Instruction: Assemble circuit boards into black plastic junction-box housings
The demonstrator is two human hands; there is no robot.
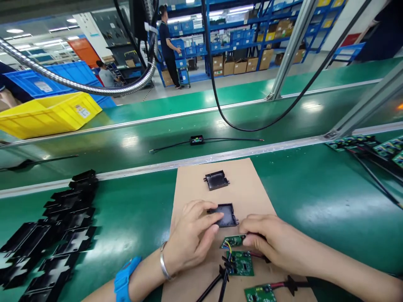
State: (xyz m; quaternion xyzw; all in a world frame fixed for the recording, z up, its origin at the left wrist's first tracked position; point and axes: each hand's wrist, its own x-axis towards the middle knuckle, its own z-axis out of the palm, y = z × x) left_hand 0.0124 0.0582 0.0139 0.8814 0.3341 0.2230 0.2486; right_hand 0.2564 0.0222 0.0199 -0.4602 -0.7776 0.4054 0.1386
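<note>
My left hand (197, 230) is at the left side of a shallow black plastic case half (227, 216) on a cardboard sheet. One fingertip presses inside the case and the thumb is by its lower left corner. Between thumb and fingers, my right hand (270, 237) pinches the right end of a small green circuit board (234, 240), just below the case. A second black case half (216, 180) lies farther up the cardboard. Nearer to me are another circuit board (244, 264) and a third board (260, 293) with a red-and-black lead. Black cables (220, 279) run beside them.
Many black case parts (71, 209) cover the bench at left. A wired module (197, 140) lies beyond the metal rail. More circuit boards (352, 142) are at right. A yellow bin (50, 113) stands at far left; a black cable (233, 123) hangs ahead. People stand farther back.
</note>
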